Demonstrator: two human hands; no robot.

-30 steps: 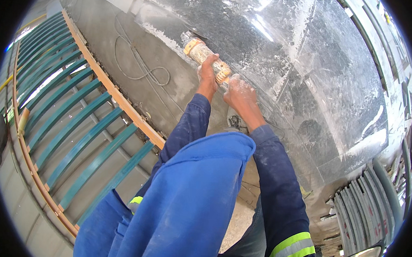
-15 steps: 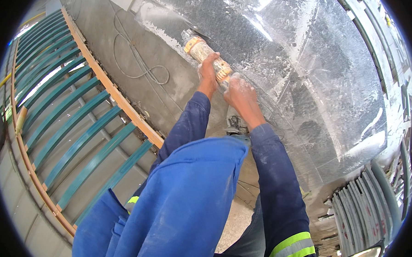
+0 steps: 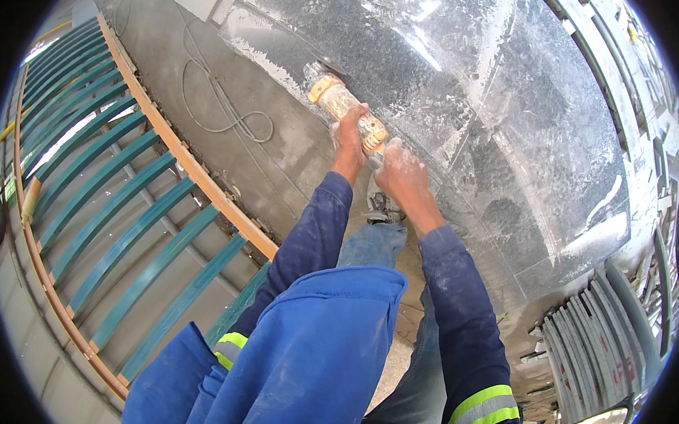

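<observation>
A dusty, yellow-orange angle grinder [image 3: 337, 101] lies across the near left edge of a large dark grey slab [image 3: 463, 153], its head pointing away to the upper left. Its thin disc [image 3: 331, 65] is at or just above the slab; I cannot tell whether they touch. My left hand [image 3: 348, 146] is wrapped round the middle of the grinder's body. Closed on the rear end of the tool is my right hand [image 3: 405, 177], which hides most of that part. White powder coats both hands, and pale streaks and patches cover the slab.
To the left runs a rack of teal slats [image 3: 144, 217] with an orange-brown rail [image 3: 165, 132]. A looped cable [image 3: 221, 104] lies on the floor. Curved grey pieces [image 3: 588, 340] stand stacked at lower right. Blue cloth [image 3: 311, 339] hangs below my arms; my shoe [image 3: 384, 206] shows beneath the grinder.
The grinder and both hands have shifted slightly right and toward me. The dust plume at the disc no longer shows. More of my leg and shoe has come into view.
</observation>
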